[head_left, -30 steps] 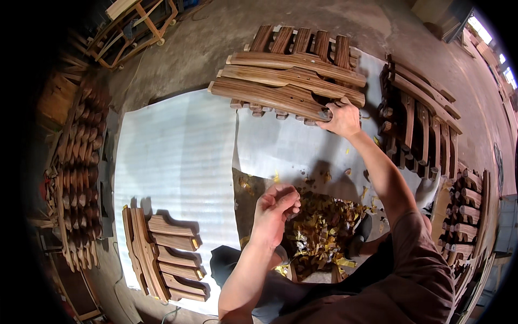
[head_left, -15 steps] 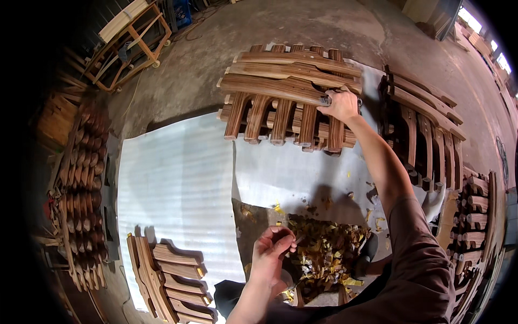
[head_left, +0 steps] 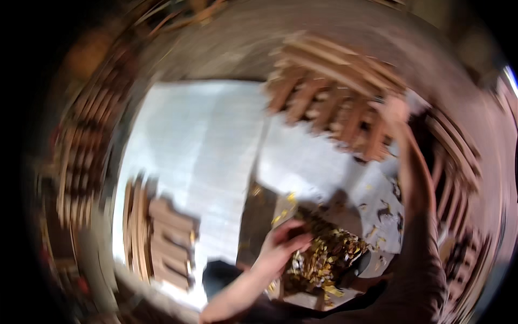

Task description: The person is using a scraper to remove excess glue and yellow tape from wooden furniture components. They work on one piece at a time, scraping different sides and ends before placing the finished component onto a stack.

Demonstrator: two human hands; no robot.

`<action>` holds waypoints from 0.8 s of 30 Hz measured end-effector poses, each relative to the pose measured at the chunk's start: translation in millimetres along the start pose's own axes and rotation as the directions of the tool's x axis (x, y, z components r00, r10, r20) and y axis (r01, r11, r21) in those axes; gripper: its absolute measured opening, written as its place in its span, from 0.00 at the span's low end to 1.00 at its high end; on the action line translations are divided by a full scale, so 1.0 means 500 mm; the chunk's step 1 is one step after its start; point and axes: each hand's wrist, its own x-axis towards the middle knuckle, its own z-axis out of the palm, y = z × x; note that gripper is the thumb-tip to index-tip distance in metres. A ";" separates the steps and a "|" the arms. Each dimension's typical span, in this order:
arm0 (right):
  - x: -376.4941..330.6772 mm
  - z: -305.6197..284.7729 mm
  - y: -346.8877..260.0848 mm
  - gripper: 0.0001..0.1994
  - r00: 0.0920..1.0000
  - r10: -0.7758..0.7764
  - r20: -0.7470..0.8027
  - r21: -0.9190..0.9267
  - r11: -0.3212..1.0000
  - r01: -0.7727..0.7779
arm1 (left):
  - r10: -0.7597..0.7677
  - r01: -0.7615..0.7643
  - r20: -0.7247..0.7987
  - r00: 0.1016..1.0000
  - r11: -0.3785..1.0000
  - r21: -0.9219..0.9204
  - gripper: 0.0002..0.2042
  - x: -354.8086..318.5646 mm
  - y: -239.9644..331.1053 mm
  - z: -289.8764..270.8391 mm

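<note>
Brown, striped wooden pieces lie in a crossed stack (head_left: 329, 100) at the far right of the middle. My right hand (head_left: 394, 110) is at the stack's right end, its fingers closed around something small and greyish that blur keeps me from naming. Lower down, my left hand (head_left: 285, 242) hovers with curled fingers near a heap of yellow and brown scraps (head_left: 324, 256). Whatever its fingertips hold, if anything, is too smeared to make out. White sheeting (head_left: 194, 129) lies under the stack and across the floor.
A smaller group of shaped wooden pieces (head_left: 168, 232) lies on the sheeting at the near left. More wooden pieces (head_left: 453, 156) are stacked at the right, beside my right arm. Rows of wooden parts (head_left: 81, 162) stand along the left side.
The whole view has turned and blurred, so the stack now appears farther right and tilted. My right hand stays at the stack's right end; my left hand remains by the scraps.
</note>
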 end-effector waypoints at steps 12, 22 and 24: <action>-0.627 0.144 0.246 0.16 0.673 -0.606 0.424 0.446 0.786 0.427 | 0.789 -0.783 0.023 0.614 0.613 -0.104 0.07 -0.054 -0.099 0.058; -0.893 0.099 0.305 0.07 0.740 -0.561 0.371 0.824 0.566 0.016 | 0.855 0.406 -0.496 0.151 0.404 0.820 0.25 -0.232 -0.107 -0.809; -0.908 0.127 0.307 0.08 0.752 -0.609 0.250 0.829 0.536 0.158 | 0.832 0.533 -0.542 0.118 0.408 0.741 0.27 -0.271 -0.135 -0.894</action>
